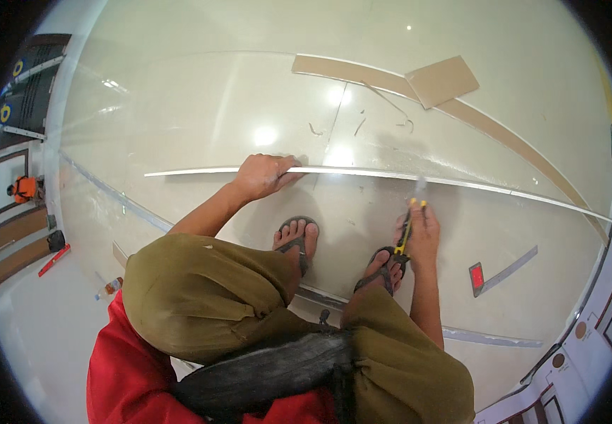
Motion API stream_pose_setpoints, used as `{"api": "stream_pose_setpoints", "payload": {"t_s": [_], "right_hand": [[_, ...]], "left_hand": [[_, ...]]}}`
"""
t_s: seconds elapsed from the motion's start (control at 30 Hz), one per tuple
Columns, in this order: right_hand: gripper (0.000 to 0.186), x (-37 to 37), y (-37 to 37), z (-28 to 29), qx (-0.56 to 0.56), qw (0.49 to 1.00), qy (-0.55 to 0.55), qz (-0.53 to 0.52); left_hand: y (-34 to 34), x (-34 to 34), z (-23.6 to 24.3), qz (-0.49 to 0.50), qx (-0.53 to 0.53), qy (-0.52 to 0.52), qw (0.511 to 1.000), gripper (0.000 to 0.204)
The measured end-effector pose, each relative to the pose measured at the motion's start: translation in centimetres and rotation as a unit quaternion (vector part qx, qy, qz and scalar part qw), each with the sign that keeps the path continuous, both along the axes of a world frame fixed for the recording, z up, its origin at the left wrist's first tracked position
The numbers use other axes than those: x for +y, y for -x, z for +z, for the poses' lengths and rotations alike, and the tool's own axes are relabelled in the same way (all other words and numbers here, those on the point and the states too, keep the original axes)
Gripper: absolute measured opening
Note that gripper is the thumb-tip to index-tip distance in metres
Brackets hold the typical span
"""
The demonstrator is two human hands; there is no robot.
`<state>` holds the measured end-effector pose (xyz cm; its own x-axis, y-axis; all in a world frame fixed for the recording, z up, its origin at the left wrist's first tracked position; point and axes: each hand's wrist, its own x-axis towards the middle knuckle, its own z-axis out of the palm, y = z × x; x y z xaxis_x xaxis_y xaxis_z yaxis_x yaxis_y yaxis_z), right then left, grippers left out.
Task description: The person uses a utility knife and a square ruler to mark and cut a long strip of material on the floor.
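Note:
A long, thin white board (362, 172) stands on edge across the floor in front of my feet, seen almost edge-on. My left hand (267, 177) is closed over its upper edge, left of the middle. In my right hand (422, 230) is a yellow and black utility knife (405, 237). Its blade is smeared by motion and points at the board's near side; whether it touches cannot be made out. The board's far face is hidden.
Beyond the board lie a long brown strip (352, 71), a brown rectangular piece (442, 81) and thin curled offcuts (360, 127). A try square (507, 271) with a red handle lies to the right. At far left are a red level (54, 260) and a bottle (109, 288).

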<state>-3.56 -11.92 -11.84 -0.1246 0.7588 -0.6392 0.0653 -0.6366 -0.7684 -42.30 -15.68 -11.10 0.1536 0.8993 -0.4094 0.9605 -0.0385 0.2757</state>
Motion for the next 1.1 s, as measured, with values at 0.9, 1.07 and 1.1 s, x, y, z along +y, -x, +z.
{"api": "stream_pose_setpoints", "payload": {"t_s": [0.9,1.07,1.1], "right_hand": [[0.042,6.3,-9.8,0.8,-0.107,0.989,-0.049,-0.096],[0.041,6.3,-10.1,0.6,-0.110,0.984,-0.059,-0.126],[0.042,6.0,-9.9,0.1,-0.116,0.986,-0.079,-0.093]], "left_hand": [[-0.2,-0.3,-0.8,-0.002,-0.030,-0.058,0.998,0.023],[-0.3,-0.2,-0.8,-0.012,0.002,-0.037,0.999,0.023],[-0.4,-0.2,-0.8,-0.013,0.002,-0.037,0.999,0.023]]}}
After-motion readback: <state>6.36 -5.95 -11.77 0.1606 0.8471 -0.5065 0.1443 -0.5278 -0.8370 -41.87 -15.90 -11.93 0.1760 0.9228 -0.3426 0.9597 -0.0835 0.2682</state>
